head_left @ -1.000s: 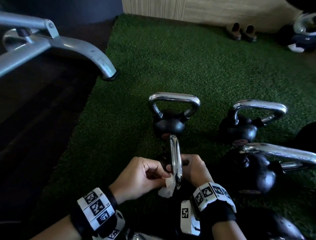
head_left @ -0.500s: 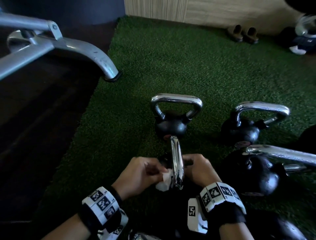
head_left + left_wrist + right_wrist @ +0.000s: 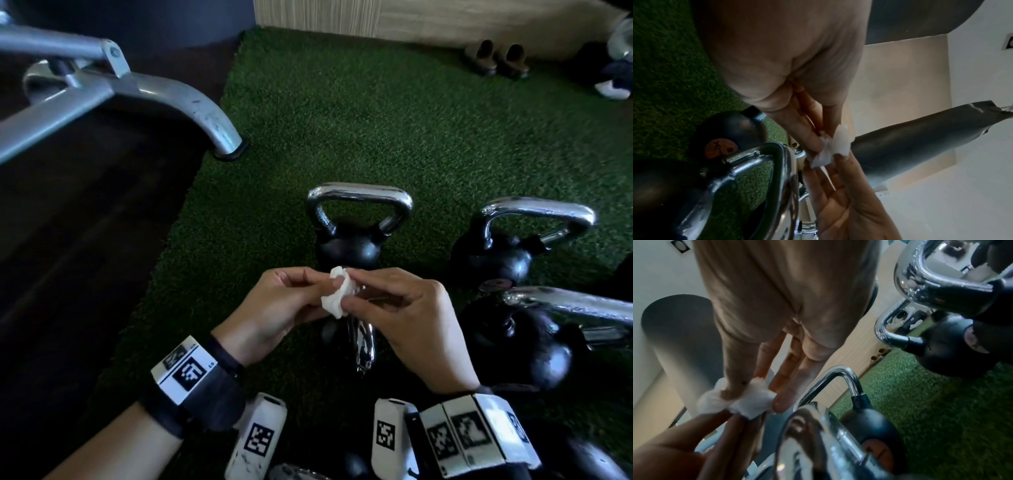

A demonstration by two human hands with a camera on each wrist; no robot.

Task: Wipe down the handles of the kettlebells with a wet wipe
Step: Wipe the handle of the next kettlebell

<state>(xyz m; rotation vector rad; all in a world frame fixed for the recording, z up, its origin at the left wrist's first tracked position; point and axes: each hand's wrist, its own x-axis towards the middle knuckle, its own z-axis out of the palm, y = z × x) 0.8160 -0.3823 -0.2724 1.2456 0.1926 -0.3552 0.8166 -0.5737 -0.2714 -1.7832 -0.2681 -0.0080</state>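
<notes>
On green turf [image 3: 394, 113] beside a grey machine leg [image 3: 191, 102], your kettlebells stand in a cluster: one straight beyond the wipe [image 3: 352, 236], two more off to its right [image 3: 507, 246] [image 3: 534, 339], and the nearest one's chrome handle [image 3: 361, 342] directly beneath your grip, seen edge-on, its long axis running from you toward the far kettlebell. Your left hand [image 3: 277, 308] and right hand [image 3: 407, 318] meet just above that handle, each pinching the small crumpled wet wipe [image 3: 337, 294] between thumb and fingertips, the other fingers loosely extended. The wipe is bunched, with no clear long axis, and lifted clear of the metal. Judging by this, you are refolding the wipe between passes; whether any handle is already clean cannot be told, and the three handles beyond your grip appear left to do.
</notes>
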